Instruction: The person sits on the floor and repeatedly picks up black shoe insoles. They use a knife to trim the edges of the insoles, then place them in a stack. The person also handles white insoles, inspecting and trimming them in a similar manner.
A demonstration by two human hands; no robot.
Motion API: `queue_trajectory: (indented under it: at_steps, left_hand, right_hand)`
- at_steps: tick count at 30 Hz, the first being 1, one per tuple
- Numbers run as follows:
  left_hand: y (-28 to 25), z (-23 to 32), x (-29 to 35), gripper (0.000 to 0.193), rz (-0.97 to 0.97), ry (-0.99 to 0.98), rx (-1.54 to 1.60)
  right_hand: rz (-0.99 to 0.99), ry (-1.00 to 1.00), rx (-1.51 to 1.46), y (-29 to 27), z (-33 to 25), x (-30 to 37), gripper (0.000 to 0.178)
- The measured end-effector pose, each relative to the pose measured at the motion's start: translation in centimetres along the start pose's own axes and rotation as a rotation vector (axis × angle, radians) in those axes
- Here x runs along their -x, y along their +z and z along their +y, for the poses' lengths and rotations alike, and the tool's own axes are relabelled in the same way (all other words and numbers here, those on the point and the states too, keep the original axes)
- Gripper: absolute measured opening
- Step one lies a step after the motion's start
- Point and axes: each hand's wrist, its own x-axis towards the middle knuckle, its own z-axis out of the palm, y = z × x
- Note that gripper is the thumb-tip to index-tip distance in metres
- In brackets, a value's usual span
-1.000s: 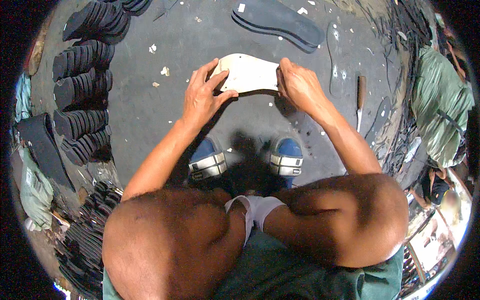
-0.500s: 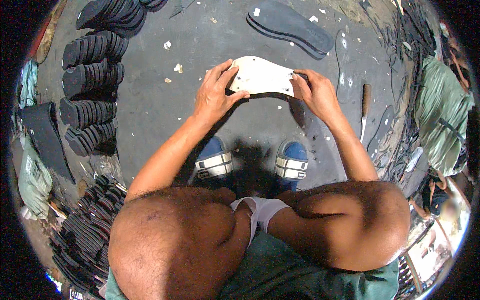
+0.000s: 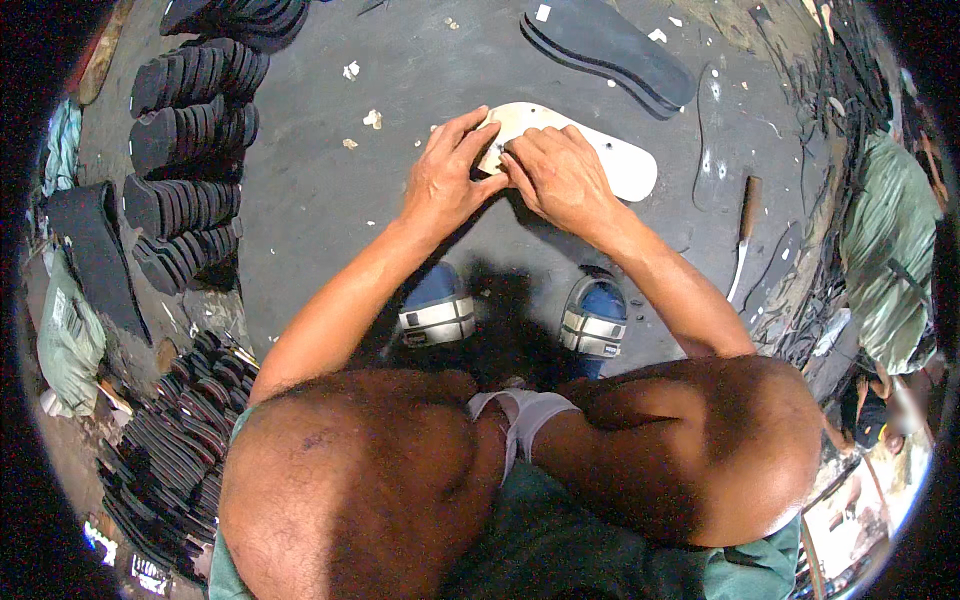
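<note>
A white sole-shaped piece (image 3: 628, 170) with small dark holes is held over the dark floor sheet in front of my feet. My left hand (image 3: 448, 165) grips its left end, thumb at the near edge and fingers at the far edge. Across its middle lies my right hand (image 3: 565, 175), fingers curled and pressed together at the sole near my left fingertips. Whatever those fingers pinch is hidden under them. The rounded right end of the sole sticks out past my right hand.
Beyond it lie stacked dark soles (image 3: 610, 55). A wooden-handled knife (image 3: 748, 215) is on the right, beside a thin dark sole cutout (image 3: 775, 265). Rows of black soles (image 3: 190, 140) line the left. Dark scraps and a green sack (image 3: 890, 250) edge the right; another person is at far right.
My right hand has left the sole's right end and moved left, over its middle, with fingers now curled. My left hand still holds the left end. The whole view has shifted slightly.
</note>
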Motion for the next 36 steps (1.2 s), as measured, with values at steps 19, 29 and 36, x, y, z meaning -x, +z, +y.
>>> queue_trajectory:
  at_steps: [19, 29, 36]
  left_hand:
    - [0.2, 0.1, -0.6, 0.075, 0.005, 0.057, -0.004]
    - [0.9, -1.7, 1.1, 0.085, -0.041, 0.046, -0.079]
    - [0.0, -2.0, 0.9, 0.078, -0.021, -0.052, 0.017]
  right_hand:
    - [0.045, 0.268, -0.018, -6.1, 3.6, 4.8, 0.055]
    - [0.17, 0.168, 0.293, -8.0, 13.1, 0.9, 0.071]
    - [-0.012, 0.076, 0.164, -7.2, 10.0, 4.1, 0.071]
